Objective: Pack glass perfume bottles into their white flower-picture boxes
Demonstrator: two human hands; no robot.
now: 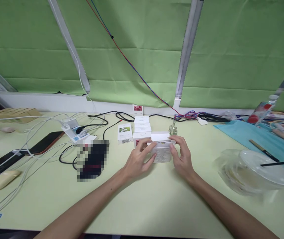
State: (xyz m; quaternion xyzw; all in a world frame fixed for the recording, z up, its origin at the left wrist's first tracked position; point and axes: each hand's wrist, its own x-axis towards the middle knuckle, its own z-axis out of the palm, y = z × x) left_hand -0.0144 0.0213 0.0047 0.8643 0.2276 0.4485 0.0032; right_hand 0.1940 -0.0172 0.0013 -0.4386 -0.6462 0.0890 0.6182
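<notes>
Between my hands stands a small white cardboard box (162,155) with fine print on the side facing me and its top flap (160,135) raised. My left hand (140,156) grips the box's left side, thumb low and fingers at the top edge. On the other side, my right hand (181,156) has its thumb and fingertips closed at the top right corner. Just behind my left hand is a row of similar white boxes (142,127). Left of that row lies a white box with a flower picture (125,133). The inside of the held box is mostly hidden.
A power strip (75,132) with tangled cables and a pixelated dark object (93,161) are at left. Behind the box sits a small glass item (173,128). To the right are a lidded plastic container (263,167), a blue cloth (243,136) and a bottle (262,109).
</notes>
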